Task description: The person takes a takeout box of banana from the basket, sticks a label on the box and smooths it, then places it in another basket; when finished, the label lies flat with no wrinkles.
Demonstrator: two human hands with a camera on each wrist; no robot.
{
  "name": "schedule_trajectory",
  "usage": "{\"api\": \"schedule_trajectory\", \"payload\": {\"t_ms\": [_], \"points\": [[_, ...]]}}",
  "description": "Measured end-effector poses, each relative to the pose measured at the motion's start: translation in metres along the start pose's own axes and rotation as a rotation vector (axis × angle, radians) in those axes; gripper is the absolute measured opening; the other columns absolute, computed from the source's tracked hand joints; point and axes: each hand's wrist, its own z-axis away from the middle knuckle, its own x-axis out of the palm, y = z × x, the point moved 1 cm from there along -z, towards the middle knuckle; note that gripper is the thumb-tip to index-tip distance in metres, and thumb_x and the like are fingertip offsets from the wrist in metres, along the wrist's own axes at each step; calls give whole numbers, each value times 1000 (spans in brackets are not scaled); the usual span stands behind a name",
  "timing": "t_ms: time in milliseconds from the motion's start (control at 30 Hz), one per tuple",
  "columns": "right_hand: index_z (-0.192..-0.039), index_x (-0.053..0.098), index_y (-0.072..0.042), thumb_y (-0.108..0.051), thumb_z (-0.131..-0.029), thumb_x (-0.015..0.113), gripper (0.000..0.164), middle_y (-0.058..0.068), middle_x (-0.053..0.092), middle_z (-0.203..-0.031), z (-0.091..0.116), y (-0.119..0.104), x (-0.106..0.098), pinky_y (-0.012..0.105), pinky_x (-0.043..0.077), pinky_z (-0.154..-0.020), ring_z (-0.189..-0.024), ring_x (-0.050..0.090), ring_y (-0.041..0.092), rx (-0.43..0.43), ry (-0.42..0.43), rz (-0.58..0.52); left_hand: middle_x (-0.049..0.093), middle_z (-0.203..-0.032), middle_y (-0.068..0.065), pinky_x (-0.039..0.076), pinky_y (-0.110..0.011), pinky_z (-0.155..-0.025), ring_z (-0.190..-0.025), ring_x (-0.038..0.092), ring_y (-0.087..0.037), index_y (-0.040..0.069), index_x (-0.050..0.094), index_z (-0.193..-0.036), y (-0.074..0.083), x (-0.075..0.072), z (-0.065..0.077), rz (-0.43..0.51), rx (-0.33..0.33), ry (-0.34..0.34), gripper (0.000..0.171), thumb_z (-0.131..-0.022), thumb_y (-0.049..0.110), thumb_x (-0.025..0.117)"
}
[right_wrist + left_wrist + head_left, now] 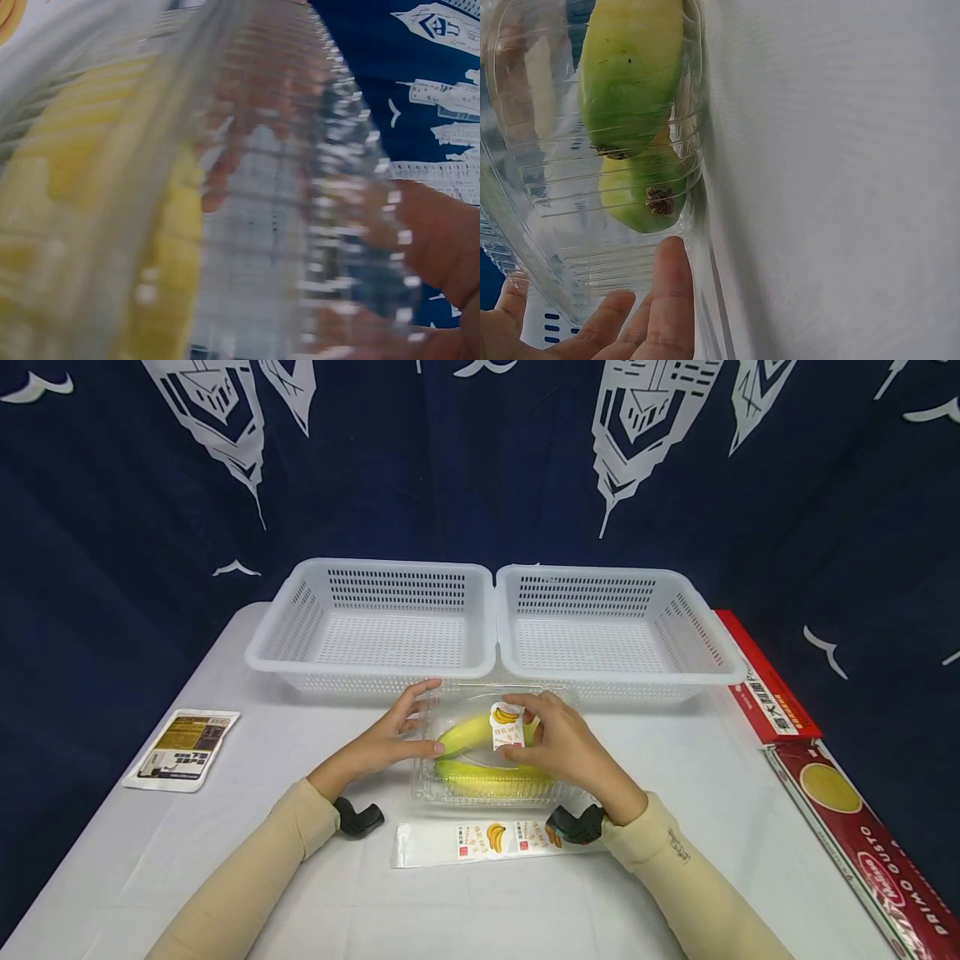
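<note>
Two white baskets [375, 670] at the back, I see, two red boxes [847, 831] along the right. One clear container [461, 703] sits just before the baskets, two bananas [487, 781] inside. One label strip [483, 841] lies nearer me, one pouch [182, 750] far left. The left hand [390, 739] touches the container's left side, fingers loose; the right hand [562, 735] pinches one banana label [507, 725] at the lid.

Curtained tabletop workspace: navy printed drape [450, 460] behind white table [420, 910] and baskets [375, 672].
</note>
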Motion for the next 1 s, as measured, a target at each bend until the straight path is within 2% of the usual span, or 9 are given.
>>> {"api": "schedule_trajectory", "payload": {"t_ms": [200,367,433,500,600,633,733,833,1000], "points": [[-151,56,2,-10,-90,87,70,18,61,-119,7,-2,-16,30,56,-74,-80,65,16,-58,-92,-90,19,-174,-26,17,-68,-128,-161,17,-49,18,17,-172,2,0,-1,-26,-18,-6,100,-93,23,79],[-154,54,1,-6,-96,81,65,23,62,-135,10,4,-38,35,62,-85,-104,69,26,-105,-154,-239,15,-176,-24,19,-69,-127,-161,16,-50,19,16,-172,5,-1,0,-51,-31,-17,99,-95,22,77],[-154,54,2,-4,-97,80,63,24,62,-137,11,8,-49,34,61,-90,-112,68,32,-121,-149,-265,14,-177,-24,36,-70,-119,-159,18,-55,21,16,-173,5,-1,1,-54,-56,-22,98,-96,23,77],[-154,53,2,-2,-98,78,61,25,63,-137,12,14,-60,30,60,-93,-116,66,35,-132,-132,-276,12,-176,-26,52,-64,-105,-157,19,-60,23,17,-174,5,-1,2,-44,-92,-27,98,-96,24,77],[-152,55,4,1,-99,74,57,25,65,-134,16,23,-78,26,59,-95,-116,66,33,-150,-81,-287,7,-176,-29,60,-49,-80,-153,21,-66,27,18,-174,6,1,3,-22,-143,-28,97,-97,23,77],[-151,56,4,1,-99,73,55,24,65,-133,17,26,-84,25,59,-94,-115,67,30,-153,-57,-296,6,-175,-30,61,-46,-77,-154,21,-66,27,19,-174,7,1,4,-12,-150,-29,97,-97,22,77],[-148,62,-1,3,-100,70,48,16,69,-129,22,37,-103,23,60,-92,-111,69,21,-163,40,-332,5,-175,-30,60,-41,-73,-154,22,-64,28,20,-174,9,3,4,-4,-157,-23,95,-97,21,76],[-142,69,-11,4,-103,66,42,5,73,-122,26,52,-119,21,60,-88,-103,72,14,-170,149,-427,4,-175,-30,59,-38,-69,-155,24,-63,28,20,-174,11,3,4,1,-155,-19,94,-97,20,75],[-140,70,-10,0,-109,58,35,3,76,-111,33,82,-141,20,61,-85,-92,74,13,-164,352,-630,6,-177,-27,59,-33,-61,-155,26,-61,27,21,-174,11,3,4,22,-154,-17,94,-97,19,75]]}}
